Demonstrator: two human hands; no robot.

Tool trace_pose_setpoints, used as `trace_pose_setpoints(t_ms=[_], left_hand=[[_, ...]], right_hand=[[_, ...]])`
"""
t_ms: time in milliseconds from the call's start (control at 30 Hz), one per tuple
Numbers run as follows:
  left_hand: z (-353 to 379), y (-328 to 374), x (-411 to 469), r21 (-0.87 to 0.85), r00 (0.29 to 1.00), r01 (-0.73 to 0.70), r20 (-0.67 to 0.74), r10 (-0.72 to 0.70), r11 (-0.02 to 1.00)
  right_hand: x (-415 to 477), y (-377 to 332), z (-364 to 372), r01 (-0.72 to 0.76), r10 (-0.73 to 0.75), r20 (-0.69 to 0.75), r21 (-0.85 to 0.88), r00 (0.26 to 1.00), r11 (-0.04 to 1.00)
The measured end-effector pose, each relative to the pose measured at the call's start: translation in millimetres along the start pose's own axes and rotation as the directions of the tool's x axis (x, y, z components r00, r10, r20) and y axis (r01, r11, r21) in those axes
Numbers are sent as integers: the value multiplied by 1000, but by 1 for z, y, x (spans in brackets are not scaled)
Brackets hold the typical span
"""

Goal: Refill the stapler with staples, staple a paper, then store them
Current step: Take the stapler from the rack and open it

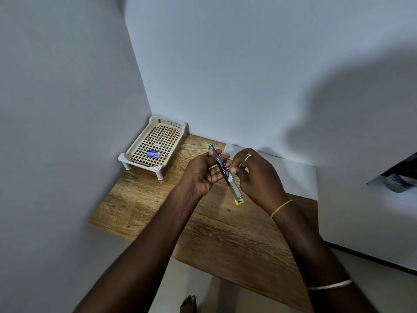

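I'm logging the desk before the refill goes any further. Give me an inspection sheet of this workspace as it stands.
Surface: wooden table, set into a wall corner.
Job's things: stapler swung open, held above the table; blue staple box lies in the cream tray; white paper lies flat by the wall, partly behind the right hand.
Clutter: nothing seen.
Grips: left hand holds the stapler; right hand pinches at its middle; whether it holds staples cannot be told.
Cables: nothing seen.
Surroundings: pale walls; dark object at the right edge, too cut off to name; bare foot on the floor.
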State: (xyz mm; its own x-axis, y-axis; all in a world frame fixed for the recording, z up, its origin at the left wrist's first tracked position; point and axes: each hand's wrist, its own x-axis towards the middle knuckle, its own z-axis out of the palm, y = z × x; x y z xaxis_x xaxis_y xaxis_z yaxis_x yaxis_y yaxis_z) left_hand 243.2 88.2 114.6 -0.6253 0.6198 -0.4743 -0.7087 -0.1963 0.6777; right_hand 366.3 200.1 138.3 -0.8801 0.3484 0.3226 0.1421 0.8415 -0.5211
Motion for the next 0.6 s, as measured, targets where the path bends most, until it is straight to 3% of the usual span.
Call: trace_pose_setpoints(t_ms=[367,467,600], left_hand=[[-3,-2,4,3,1000,6,4,-6,1000],[-6,-4,4,-5,1000,2,11,-2,1000],[-9,-4,6,-73,999,-42,28,44,996]], right_hand=[[3,-6,-9,97,-99,-10,-133,995,986],[-5,-5,-6,40,-40,-13,-9,999,999],[-11,-5,-1,-154,174,-71,229,982,961]])
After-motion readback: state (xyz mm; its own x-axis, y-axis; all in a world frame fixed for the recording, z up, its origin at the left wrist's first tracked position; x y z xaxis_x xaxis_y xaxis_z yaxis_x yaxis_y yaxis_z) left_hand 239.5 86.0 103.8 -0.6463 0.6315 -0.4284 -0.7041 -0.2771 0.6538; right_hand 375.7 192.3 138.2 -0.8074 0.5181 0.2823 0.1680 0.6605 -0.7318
